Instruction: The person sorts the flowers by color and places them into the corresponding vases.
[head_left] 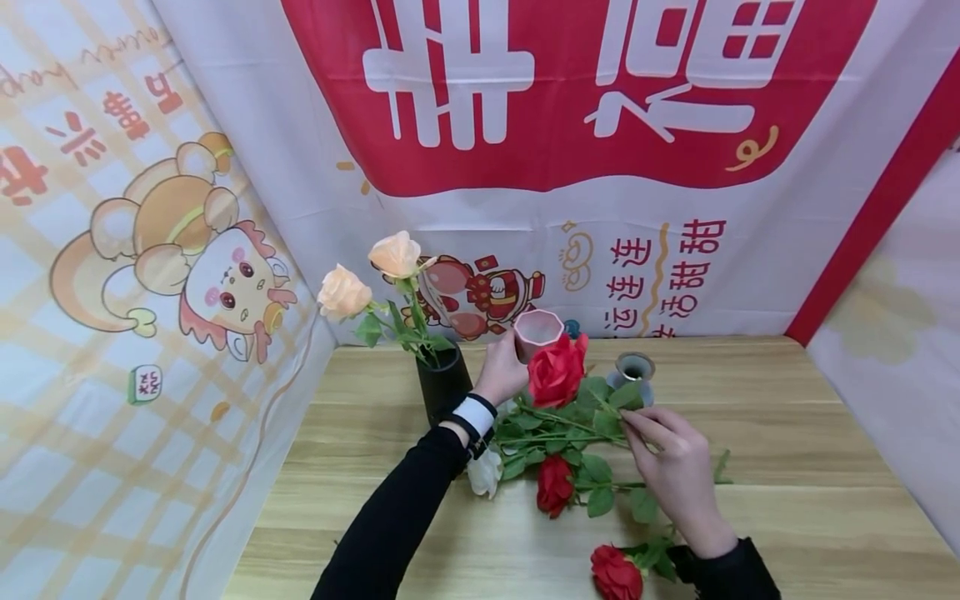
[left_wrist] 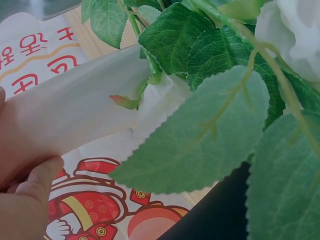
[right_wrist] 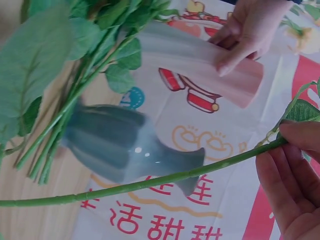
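Two peach roses (head_left: pixel 369 275) already stood in the black vase (head_left: pixel 444 383) at the back left of the wooden table (head_left: pixel 787 467), so that much of the arranging looked done. The left hand (head_left: pixel 501 371) was wrapped around the pink vase (head_left: pixel 537 332), fingers curled on its wall, steadying it just behind the pile of flowers; the left wrist view showed the pale vase wall pressed against the palm, with leaves crowding in. The pink vase looked empty from where I stood, nothing poking out of its mouth.

The right hand (head_left: pixel 675 471) pinched a green stem (right_wrist: pixel 150 182) between thumb and fingers, the red rose (head_left: pixel 557 371) at its far end lifted up near the pink vase's rim. That rose was not yet in. Beside it the grey-blue vase (head_left: pixel 633 371) stood bare too.

Plenty left, by my reckoning: a second red rose (head_left: pixel 555 483) and a white rose (head_left: pixel 485 472) lay flat on the table among the leaves, and a third red rose (head_left: pixel 617 572) waited near the front edge by the right sleeve. One vase filled, two to go.
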